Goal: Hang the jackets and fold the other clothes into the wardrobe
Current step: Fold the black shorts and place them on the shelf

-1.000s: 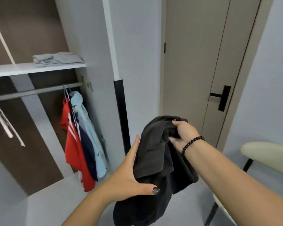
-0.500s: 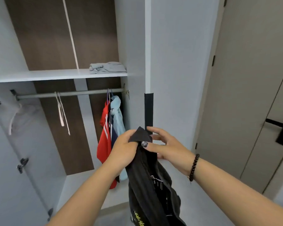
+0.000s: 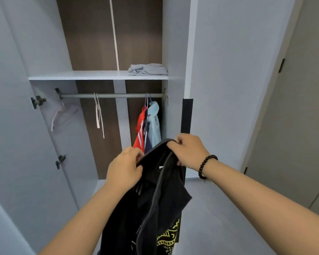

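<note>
While a second ago the black garment (image 3: 155,196) sat bunched near a room door, it now hangs open before the wardrobe (image 3: 98,75), so sorting it looks near. Left hand (image 3: 124,167) and right hand (image 3: 189,151) both pinch its top edge. Yellow print (image 3: 168,236) shows low down, unreadable.

Your left hand (image 3: 124,168) and right hand (image 3: 189,151) grip a black garment (image 3: 151,203) with a yellow line print low below your fingers. Beyond your fingertips hang a red jacket (image 3: 140,129) with white stripes, a navy one (image 3: 147,142) and a light blue one (image 3: 154,124). Above these, a pale grey folded cloth (image 3: 148,69) on a white shelf (image 3: 92,75). Black bead bracelet (image 3: 205,165) at your right wrist.
</note>
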The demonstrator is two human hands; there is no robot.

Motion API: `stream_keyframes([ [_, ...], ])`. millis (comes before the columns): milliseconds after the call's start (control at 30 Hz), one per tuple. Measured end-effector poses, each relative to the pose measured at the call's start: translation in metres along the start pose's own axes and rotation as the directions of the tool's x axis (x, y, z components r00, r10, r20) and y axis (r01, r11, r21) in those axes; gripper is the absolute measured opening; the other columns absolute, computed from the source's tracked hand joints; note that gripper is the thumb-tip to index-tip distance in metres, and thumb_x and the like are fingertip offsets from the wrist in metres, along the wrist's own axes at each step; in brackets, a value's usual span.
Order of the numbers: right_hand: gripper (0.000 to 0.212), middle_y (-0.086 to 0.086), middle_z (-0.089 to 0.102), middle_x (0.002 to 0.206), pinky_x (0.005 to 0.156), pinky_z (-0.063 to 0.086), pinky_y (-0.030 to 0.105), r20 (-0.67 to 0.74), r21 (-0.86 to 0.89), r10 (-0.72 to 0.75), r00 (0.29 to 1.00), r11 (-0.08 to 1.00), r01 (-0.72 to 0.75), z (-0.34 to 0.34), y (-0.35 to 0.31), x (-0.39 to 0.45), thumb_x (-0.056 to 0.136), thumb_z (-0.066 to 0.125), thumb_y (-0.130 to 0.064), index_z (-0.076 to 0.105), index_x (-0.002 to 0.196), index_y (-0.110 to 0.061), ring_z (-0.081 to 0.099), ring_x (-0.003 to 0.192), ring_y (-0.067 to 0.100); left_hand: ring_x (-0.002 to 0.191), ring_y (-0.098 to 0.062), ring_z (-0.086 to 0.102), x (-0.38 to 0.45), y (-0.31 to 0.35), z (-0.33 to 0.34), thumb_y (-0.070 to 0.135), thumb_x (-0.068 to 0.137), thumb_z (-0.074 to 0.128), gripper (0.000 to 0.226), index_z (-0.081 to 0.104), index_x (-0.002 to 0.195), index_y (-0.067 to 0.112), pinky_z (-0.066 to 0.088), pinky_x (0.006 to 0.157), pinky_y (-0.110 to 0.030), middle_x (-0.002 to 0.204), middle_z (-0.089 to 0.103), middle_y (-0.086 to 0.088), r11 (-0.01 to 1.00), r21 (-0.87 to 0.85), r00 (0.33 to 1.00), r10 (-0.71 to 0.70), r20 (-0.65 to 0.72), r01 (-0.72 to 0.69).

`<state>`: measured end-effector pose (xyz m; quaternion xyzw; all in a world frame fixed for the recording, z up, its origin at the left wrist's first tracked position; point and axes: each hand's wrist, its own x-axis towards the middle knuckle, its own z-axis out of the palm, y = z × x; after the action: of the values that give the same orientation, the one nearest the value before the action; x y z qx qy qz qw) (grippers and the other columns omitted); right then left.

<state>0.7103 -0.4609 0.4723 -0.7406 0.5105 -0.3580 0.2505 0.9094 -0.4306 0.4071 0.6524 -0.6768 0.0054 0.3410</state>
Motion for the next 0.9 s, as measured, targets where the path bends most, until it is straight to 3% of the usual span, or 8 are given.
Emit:
stream_keyframes([
  [233, 0.003, 0.002, 0.058, 0.084, 0.06, 0.047, 0.027, 0.019, -0.191, -0.057, 0.998, 0.98, 0.059, -0.009, 0.002, 0.037, 0.091, 0.053, -0.017, 0.055, 0.092, -0.016, 0.058, 0.074, 0.019, 0.067, -0.019, 0.055, -0.049, -0.099, 0.018, -0.002, 0.078, 0.049, 0.021, 0.062, 0.085, 0.014, 0.038, 0.051, -0.026, 0.071, 0.058, 0.0, 0.93, 0.09, 0.913, -0.368, 0.176, 0.358],
  [433, 0.025, 0.003, 0.062, 0.099, 0.058, 0.04, 0.017, 0.014, -0.304, 0.095, 0.995, 0.949, -0.086, -0.047, 0.038, 0.049, 0.082, 0.053, 0.001, 0.061, 0.09, -0.021, 0.057, 0.084, 0.021, 0.066, -0.023, 0.057, -0.056, -0.148, 0.014, 0.0, 0.075, 0.046, 0.013, 0.052, 0.078, 0.012, 0.041, 0.05, -0.027, 0.071, 0.058, -0.007, 0.786, 0.193, 0.751, -0.618, 0.232, 0.588],
  [500, 0.027, 0.006, 0.062, 0.099, 0.05, 0.045, 0.017, -0.011, -0.229, 0.161, 0.987, 0.96, -0.159, -0.052, 0.052, 0.048, 0.081, 0.049, 0.006, 0.061, 0.086, -0.018, 0.061, 0.073, 0.021, 0.069, -0.032, 0.065, -0.054, -0.152, 0.015, 0.005, 0.083, 0.045, 0.012, 0.054, 0.091, 0.002, 0.053, 0.056, -0.033, 0.081, 0.063, -0.018, 0.614, 0.003, 0.585, -0.753, 0.302, 0.789],
  [600, 0.026, 0.01, 0.062, 0.101, 0.053, 0.053, 0.025, -0.096, -0.079, 0.266, 0.959, 0.959, -0.274, -0.054, 0.07, 0.044, 0.08, 0.048, 0.009, 0.06, 0.085, -0.014, 0.064, 0.074, 0.027, 0.067, -0.039, 0.07, -0.049, -0.145, 0.017, 0.011, 0.097, 0.043, 0.019, 0.049, 0.108, -0.004, 0.058, 0.055, -0.04, 0.094, 0.067, -0.03, 0.153, -0.274, 0.295, -0.731, 0.615, 0.95],
  [667, 0.025, 0.009, 0.061, 0.104, 0.06, 0.048, 0.024, -0.177, -0.127, 0.272, 0.946, 0.947, -0.296, -0.053, 0.081, 0.04, 0.078, 0.047, 0.008, 0.059, 0.088, -0.013, 0.059, 0.084, 0.024, 0.068, -0.038, 0.072, -0.041, -0.139, 0.019, 0.002, 0.1, 0.039, 0.013, 0.049, 0.105, -0.006, 0.059, 0.052, -0.039, 0.09, 0.067, -0.03, -0.099, -0.443, 0.283, -0.642, 0.713, 0.891],
  [733, 0.026, 0.008, 0.061, 0.104, 0.064, 0.043, 0.024, -0.225, -0.174, 0.276, 0.934, 0.932, -0.317, -0.055, 0.092, 0.035, 0.077, 0.046, 0.007, 0.057, 0.089, -0.013, 0.055, 0.086, 0.021, 0.089, -0.036, 0.067, -0.027, -0.134, 0.022, -0.006, 0.098, 0.037, 0.011, 0.048, 0.098, -0.007, 0.057, 0.075, -0.038, 0.092, 0.062, -0.025, -0.252, -0.574, 0.324, -0.622, 0.713, 0.779],
  [800, 0.025, 0.009, 0.062, 0.102, 0.065, 0.049, 0.028, -0.215, -0.183, 0.311, 0.926, 0.918, -0.351, -0.059, 0.103, 0.03, 0.077, 0.044, 0.007, 0.057, 0.088, -0.012, 0.059, 0.083, 0.024, 0.092, -0.029, 0.061, -0.012, -0.127, 0.022, -0.007, 0.098, 0.039, 0.014, 0.05, 0.09, -0.004, 0.048, 0.088, -0.04, 0.092, 0.057, -0.019, -0.29, -0.644, 0.364, -0.631, 0.685, 0.708],
  [900, 0.027, 0.014, 0.064, 0.094, 0.06, 0.06, 0.036, -0.17, -0.112, 0.42, 0.891, 0.891, -0.441, -0.065, 0.116, 0.026, 0.081, 0.036, 0.006, 0.058, 0.083, -0.011, 0.069, 0.069, 0.031, 0.075, -0.019, 0.059, 0.007, -0.115, 0.018, -0.002, 0.097, 0.048, 0.011, 0.052, 0.087, 0.002, 0.052, 0.075, -0.03, 0.084, 0.057, -0.012, -0.216, -0.677, 0.436, -0.62, 0.652, 0.704],
])
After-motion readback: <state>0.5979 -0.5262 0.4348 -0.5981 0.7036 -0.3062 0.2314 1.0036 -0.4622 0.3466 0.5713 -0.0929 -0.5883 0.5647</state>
